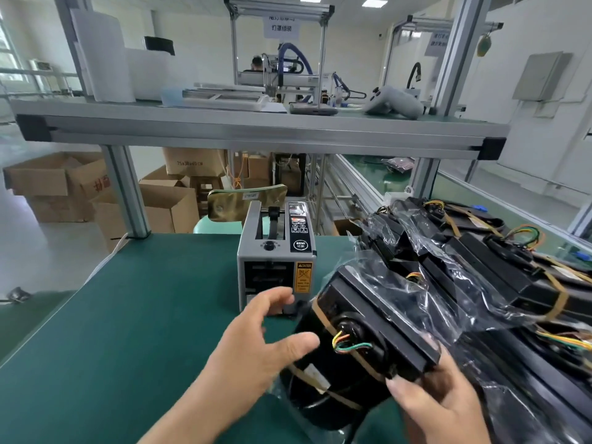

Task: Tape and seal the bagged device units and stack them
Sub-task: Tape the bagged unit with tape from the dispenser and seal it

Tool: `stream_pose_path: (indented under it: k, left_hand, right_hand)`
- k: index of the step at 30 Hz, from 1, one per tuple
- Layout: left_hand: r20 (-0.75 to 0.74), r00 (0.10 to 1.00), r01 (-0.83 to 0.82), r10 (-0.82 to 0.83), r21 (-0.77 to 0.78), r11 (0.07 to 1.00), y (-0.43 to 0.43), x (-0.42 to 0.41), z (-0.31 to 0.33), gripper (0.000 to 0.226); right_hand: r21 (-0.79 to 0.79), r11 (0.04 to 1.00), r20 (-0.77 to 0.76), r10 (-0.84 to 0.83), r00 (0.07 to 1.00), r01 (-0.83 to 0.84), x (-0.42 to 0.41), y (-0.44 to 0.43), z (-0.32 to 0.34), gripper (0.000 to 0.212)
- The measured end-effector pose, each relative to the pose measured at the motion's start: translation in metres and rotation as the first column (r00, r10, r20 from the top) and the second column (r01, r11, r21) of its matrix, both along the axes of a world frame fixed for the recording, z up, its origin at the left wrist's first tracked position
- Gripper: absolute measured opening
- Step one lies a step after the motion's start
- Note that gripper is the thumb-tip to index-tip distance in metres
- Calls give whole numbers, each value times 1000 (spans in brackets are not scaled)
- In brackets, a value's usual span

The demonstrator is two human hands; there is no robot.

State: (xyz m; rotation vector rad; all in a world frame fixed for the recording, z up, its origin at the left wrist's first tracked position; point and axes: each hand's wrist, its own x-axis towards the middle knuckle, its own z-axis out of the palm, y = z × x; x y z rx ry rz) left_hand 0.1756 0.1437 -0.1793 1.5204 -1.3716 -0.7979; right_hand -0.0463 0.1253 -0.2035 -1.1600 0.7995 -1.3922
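A black device unit (368,328) in a clear plastic bag, with coloured wires and tan tape strips, is tilted above the green bench at lower centre right. My right hand (439,402) grips its lower right corner. My left hand (256,341) hovers just left of the unit, fingers apart, thumb touching the bag. Straight behind the left hand stands a grey automatic tape dispenser (275,261). A stack of bagged black units (480,261) lies at the right.
The green bench mat (128,315) stretches left of the dispenser. An aluminium shelf (256,129) overhangs the bench, carrying trays and a grey controller (394,102). Frame posts (125,190) stand at the back left and right. Cardboard boxes (57,184) sit on the floor beyond.
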Motion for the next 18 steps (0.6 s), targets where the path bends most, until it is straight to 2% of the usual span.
stream_pose_path:
  k: [1, 3, 5, 6, 8, 10, 12, 14, 16, 18]
  left_hand:
    - [22, 996, 86, -87, 16, 996, -1, 3, 4, 74]
    - [-46, 970, 242, -240, 32, 970, -3, 8, 10, 63]
    - [-124, 938, 327, -324, 4, 945, -2, 12, 15, 47]
    - [-120, 939, 322, -321, -13, 947, 0, 13, 15, 45]
    - [-74, 960, 267, -269, -40, 963, 3, 13, 17, 45]
    - [5, 980, 199, -199, -37, 979, 5, 13, 21, 53]
    - [84, 986, 146, -145, -13, 989, 4, 15, 28, 56]
    - [288, 953, 104, -95, -15, 994, 0, 15, 32, 53]
    - [437, 895, 96, -84, -6, 995, -4, 11, 31, 53]
    - [497, 862, 107, -102, 19, 994, -6, 8, 28, 54]
  right_hand:
    - [19, 999, 38, 33, 999, -34, 3, 0, -4, 57]
    - [42, 996, 95, 79, 992, -83, 8, -1, -12, 72]
    - [38, 992, 197, 112, 974, -122, 15, -1, -15, 62]
    - [25, 988, 232, 145, 962, -155, 14, -2, -20, 59]
    - [2, 968, 188, 247, 951, -252, 4, -7, -26, 64]
    - [-16, 948, 136, 317, 939, -318, -9, -11, -24, 78]
    - [-86, 959, -12, 271, 963, -271, -17, -12, -15, 86]
    - [-228, 961, -252, 99, 963, -158, -15, -12, -5, 76]
    - [-311, 941, -442, -18, 897, -134, -6, -14, 1, 67]
    - [-335, 932, -540, -73, 838, -135, 1, -19, 1, 61]
